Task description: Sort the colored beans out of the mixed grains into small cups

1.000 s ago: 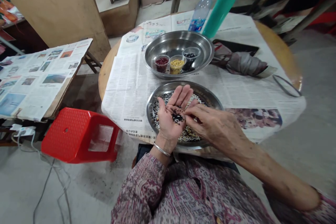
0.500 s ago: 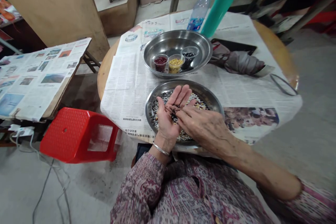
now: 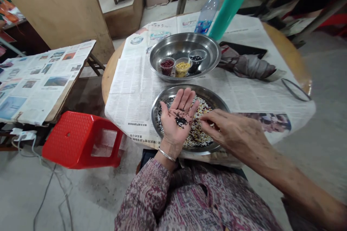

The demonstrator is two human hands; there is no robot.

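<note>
My left hand (image 3: 177, 117) lies palm up over the near steel basin, fingers stretched out, with a small heap of black grains (image 3: 181, 121) in the palm. Just right of it, my right hand (image 3: 225, 126) hovers over the basin's right side, thumb and fingers pinched together; whatever is between them is too small to name. Mixed white, black, yellow and dark red grains (image 3: 200, 133) cover the floor of the near steel basin (image 3: 221, 103). Part of that basin is hidden behind both hands.
Behind stands a second steel basin (image 3: 162, 45) with cups of red beans (image 3: 167, 65), yellow grains (image 3: 182, 68) and black grains (image 3: 196, 59). A water bottle (image 3: 207, 12), a green bottle (image 3: 230, 9) and a folded umbrella (image 3: 249, 65) are on the newspaper-covered table (image 3: 130, 94). A red stool (image 3: 73, 137) stands left.
My right hand first reached further into the left palm among the black grains, then drew away to the right, pinched. The left hand stays nearly in place, palm up.
</note>
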